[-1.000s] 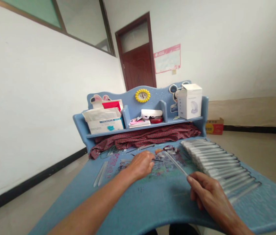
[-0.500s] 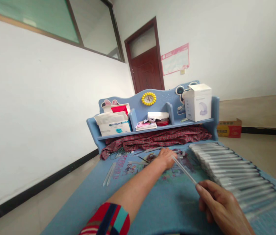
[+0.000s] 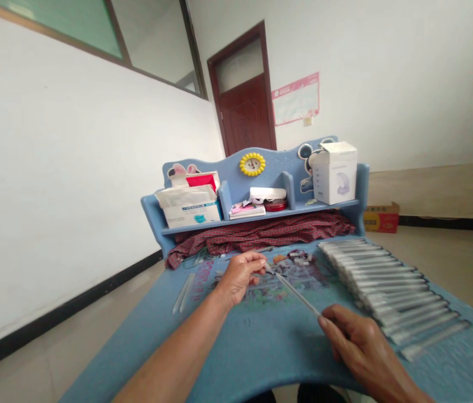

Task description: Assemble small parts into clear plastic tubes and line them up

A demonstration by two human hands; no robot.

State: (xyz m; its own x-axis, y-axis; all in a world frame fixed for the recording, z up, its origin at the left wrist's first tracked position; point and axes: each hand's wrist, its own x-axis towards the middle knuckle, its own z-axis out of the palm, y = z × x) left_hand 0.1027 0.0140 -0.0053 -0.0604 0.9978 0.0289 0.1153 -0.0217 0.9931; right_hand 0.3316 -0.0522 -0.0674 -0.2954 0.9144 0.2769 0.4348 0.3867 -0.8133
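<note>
My right hand (image 3: 356, 341) is closed round one end of a thin clear tube (image 3: 299, 294), like a pen barrel, which slants away to the upper left. Near the tube's far end, my left hand (image 3: 240, 275) pinches a small pale piece (image 3: 268, 268), too small to name exactly. Whether piece and tube touch, I cannot tell. To the right lies a long pile of clear tubes with dark ends (image 3: 391, 285). Beyond my left hand are several small loose parts (image 3: 299, 257) on the blue desk (image 3: 257, 347). Two clear strips (image 3: 183, 293) lie on the left.
A blue shelf (image 3: 295, 209) closes the back of the desk, bearing a face-mask box (image 3: 190, 215), a white carton (image 3: 336, 173) and a red round tin (image 3: 275, 206). Checked cloth (image 3: 257, 232) is bunched beneath it. A red-and-yellow box (image 3: 381, 218) stands on the floor behind.
My left hand has drawn back from the loose parts towards the left, now pinching a small pale piece at the tube's far end. My right hand has shifted slightly left with the tube.
</note>
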